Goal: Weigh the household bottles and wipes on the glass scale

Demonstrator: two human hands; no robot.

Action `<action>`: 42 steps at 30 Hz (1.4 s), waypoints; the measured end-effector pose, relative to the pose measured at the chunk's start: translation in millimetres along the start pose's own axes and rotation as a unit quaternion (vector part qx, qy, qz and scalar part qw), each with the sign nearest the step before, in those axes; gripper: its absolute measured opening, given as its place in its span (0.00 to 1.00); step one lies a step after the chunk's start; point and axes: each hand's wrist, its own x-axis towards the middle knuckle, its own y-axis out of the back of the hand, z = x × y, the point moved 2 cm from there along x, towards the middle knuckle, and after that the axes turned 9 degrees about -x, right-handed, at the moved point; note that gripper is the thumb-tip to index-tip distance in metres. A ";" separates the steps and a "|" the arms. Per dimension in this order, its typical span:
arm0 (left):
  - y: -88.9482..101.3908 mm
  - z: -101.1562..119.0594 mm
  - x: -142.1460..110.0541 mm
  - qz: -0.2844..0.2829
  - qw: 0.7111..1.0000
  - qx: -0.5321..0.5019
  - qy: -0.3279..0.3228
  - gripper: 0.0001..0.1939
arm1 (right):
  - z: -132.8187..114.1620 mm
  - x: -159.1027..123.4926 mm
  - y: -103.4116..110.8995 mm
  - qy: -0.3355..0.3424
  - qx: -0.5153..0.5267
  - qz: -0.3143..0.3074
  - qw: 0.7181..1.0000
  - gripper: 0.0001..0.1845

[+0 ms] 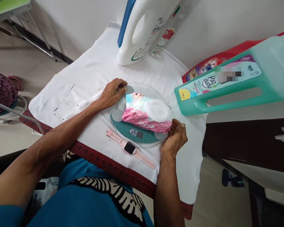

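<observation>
A round glass scale (119, 126) with a green band and a lit digital display lies on the white cloth. On it rests a pink and blue pack of wet wipes (139, 115) with a white lid, closed. My left hand (113, 93) has its fingers curled at the scale's upper left rim. At the right rim, beside the end of the pack, my right hand (174, 137) is closed, its fingertips partly hidden. A pink-strapped smartwatch (129, 148) lies just in front of the scale, its screen dark.
Behind the scale stand a white detergent jug (130, 52) with a blue handle and a clear bottle (161, 42). To the right are a green jug (196, 108) and a red detergent packet (191, 74). The white cloth (49, 97) covers a table with a dark red edge.
</observation>
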 end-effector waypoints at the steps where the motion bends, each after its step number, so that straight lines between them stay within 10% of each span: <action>1: 0.0 0.4 0.3 -0.001 1.000 0.002 -0.002 0.08 | -0.3 0.2 0.2 0.000 0.001 0.000 1.000 0.41; 34: 8.4 12.6 -0.4 0.073 0.997 -0.009 0.020 0.13 | -9.8 -0.9 3.9 0.021 -0.046 -0.022 0.998 0.32; 38: 10.9 12.8 0.3 0.069 0.997 -0.018 0.039 0.12 | -39.6 -4.1 18.0 0.110 -0.116 -0.045 0.986 0.40; 42: 10.6 12.2 -0.3 0.067 0.997 -0.008 0.040 0.14 | -83.6 -9.0 13.5 0.274 -0.206 -0.227 0.911 0.62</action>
